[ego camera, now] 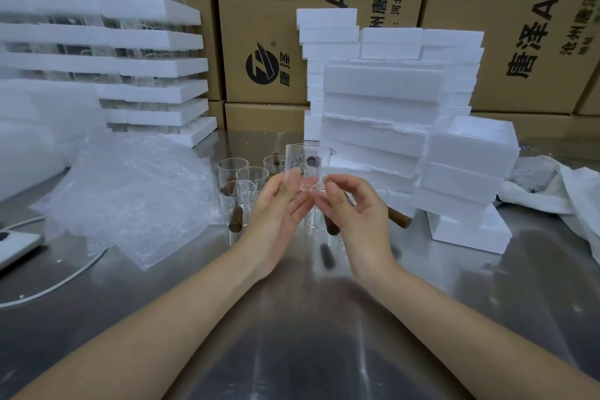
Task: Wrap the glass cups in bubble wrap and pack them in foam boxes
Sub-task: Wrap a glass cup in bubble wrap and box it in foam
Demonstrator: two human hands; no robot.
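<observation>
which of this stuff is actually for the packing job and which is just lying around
For the job: clear spouted glass cup, held by left hand and right hand; clear glass cups with brown wooden handles; crumpled clear bubble wrap sheets; stacked white foam boxes.
Lying about: white crumpled cloth; white flat device with cable; brown printed cardboard cartons.

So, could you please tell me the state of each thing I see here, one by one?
Held glass cup: upright, lifted above the table, not wrapped.
Left hand: holds the cup low on its side.
Right hand: pinches the cup's base.
Other glass cups: standing on the table, not wrapped.
Bubble wrap: lying loose on the table.
Foam boxes: stacked on the table.
</observation>
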